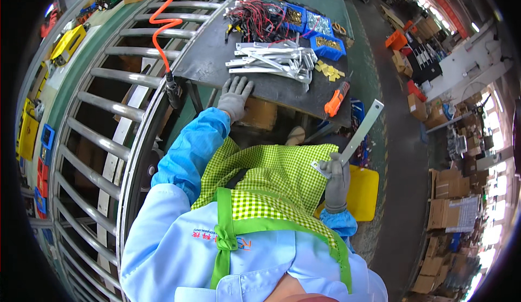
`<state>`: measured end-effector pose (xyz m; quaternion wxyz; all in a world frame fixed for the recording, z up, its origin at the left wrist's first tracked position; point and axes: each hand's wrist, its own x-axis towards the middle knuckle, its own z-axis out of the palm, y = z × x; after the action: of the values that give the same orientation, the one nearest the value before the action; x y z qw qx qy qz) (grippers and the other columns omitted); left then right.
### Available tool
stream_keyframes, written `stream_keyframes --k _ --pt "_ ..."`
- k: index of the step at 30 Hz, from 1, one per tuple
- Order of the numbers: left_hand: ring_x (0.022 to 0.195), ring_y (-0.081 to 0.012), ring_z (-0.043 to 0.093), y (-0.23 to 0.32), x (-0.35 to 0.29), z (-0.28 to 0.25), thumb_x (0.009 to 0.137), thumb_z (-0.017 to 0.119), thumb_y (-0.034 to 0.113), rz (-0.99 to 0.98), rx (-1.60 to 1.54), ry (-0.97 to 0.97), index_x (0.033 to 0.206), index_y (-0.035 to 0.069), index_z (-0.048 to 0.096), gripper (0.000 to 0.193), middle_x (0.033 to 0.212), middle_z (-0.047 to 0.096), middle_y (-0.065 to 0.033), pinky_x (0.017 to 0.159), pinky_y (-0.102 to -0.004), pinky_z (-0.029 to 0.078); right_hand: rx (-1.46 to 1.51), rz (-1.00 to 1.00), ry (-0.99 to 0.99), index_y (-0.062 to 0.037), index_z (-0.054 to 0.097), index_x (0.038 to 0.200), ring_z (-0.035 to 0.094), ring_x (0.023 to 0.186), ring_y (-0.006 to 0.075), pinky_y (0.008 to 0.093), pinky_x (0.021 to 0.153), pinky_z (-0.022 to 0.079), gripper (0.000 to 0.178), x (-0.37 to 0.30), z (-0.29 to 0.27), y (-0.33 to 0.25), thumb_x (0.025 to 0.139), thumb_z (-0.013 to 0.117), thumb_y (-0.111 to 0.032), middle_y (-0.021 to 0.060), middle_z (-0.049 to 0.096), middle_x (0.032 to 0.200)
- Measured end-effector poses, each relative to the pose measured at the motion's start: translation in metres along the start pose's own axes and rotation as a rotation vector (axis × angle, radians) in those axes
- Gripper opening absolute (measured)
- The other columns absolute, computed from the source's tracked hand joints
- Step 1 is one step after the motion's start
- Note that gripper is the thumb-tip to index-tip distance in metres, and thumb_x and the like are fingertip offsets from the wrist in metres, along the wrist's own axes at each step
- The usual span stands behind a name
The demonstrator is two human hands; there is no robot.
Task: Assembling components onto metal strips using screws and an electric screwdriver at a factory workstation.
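My left hand point(235, 96), in a grey glove, lies with fingers spread on the near edge of the dark tabletop point(206, 57). Just beyond it is a pile of metal brackets point(271, 63). At my right side, my gloved right hand point(335, 178) is closed around a long flat metal strip point(361, 132) with holes at its ends. The strip tilts up and away to the right, off the table. An orange electric screwdriver point(337, 100) lies at the table's right corner, nearer my right hand than the small yellow pieces point(329, 70).
Red and black wires point(260, 20) heap behind the brackets, beside blue bins point(328, 45) of small hardware. A roller conveyor point(111, 106) runs along my left, with an orange coiled hose point(157, 27) above it. A yellow stool seat point(362, 193) stands at my right.
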<state>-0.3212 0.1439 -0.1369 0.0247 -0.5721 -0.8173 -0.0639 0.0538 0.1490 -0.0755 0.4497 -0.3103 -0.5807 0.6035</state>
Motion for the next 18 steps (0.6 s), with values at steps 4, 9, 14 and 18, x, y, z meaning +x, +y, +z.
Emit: stream_keyframes --k 4,9,14,18 --pt "0.150 -0.0317 0.010 0.005 0.000 -0.013 0.077 0.070 0.035 -0.006 0.098 -0.165 0.155 0.014 0.015 0.098 0.162 0.014 -0.0138 0.121 -0.0445 0.008 0.038 -0.123 -0.042 0.0085 0.047 0.121 0.049 0.083 0.0157 0.0370 0.088 0.045 0.053 0.025 -0.030 0.006 0.101 0.050 -0.041 0.0013 0.041 0.082" --pt "0.149 -0.0331 0.011 0.004 0.006 -0.022 0.079 0.070 0.041 0.002 0.140 -0.269 0.156 0.014 0.013 0.099 0.161 0.014 -0.0151 0.120 -0.0448 0.008 0.020 -0.349 0.048 0.0086 0.047 0.126 0.052 0.088 0.0172 0.0376 0.090 0.046 0.047 0.061 -0.023 -0.016 0.103 0.047 -0.032 0.0059 0.051 0.091" --pt "0.148 -0.0355 0.014 0.011 0.020 -0.033 0.078 0.070 0.044 0.025 0.200 -0.366 0.155 0.013 0.014 0.101 0.161 0.015 -0.0170 0.120 -0.0461 0.012 -0.267 -0.419 0.037 0.0055 0.053 0.126 0.057 0.093 0.0177 0.0341 0.085 0.047 0.034 0.096 -0.034 -0.021 0.102 0.045 -0.018 0.0101 0.060 0.100" --pt "0.140 -0.0383 0.035 0.009 0.040 -0.054 0.079 0.069 0.046 0.091 0.222 -0.398 0.152 0.012 0.026 0.091 0.154 0.032 -0.0206 0.113 -0.0451 0.030 -0.364 -0.416 -0.010 0.0040 0.059 0.118 0.058 0.090 0.0185 0.0330 0.083 0.047 0.031 0.127 -0.051 -0.039 0.099 0.050 -0.019 0.0098 0.062 0.097"
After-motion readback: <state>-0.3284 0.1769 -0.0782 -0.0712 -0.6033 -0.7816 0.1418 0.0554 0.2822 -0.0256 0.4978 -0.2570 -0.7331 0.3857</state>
